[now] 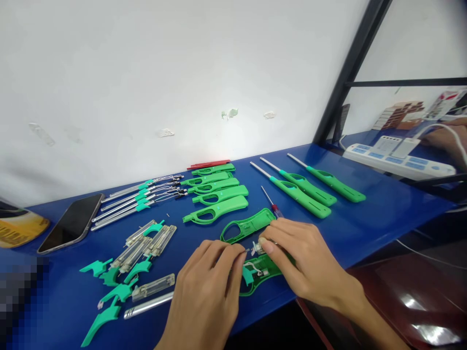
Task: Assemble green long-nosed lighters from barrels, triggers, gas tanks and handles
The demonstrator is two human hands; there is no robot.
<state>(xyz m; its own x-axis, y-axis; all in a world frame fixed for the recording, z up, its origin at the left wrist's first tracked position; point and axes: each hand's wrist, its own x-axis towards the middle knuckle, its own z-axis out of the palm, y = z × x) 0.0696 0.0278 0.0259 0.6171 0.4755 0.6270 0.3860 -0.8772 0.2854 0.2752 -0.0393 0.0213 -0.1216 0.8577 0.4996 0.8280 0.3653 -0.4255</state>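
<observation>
- One open green half-shell lies at the desk's near edge; a nudge could tip it off.
- Left hand: pinching thin piece, mostly hidden.
- Right hand: pinching small clear part; a slip could drop it.
- White wires in half-shell: might snag.

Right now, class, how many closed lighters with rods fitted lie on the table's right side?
3, side by side: left lighter, middle lighter and right lighter, the last nearest the power strip. None appears hidden.
</observation>
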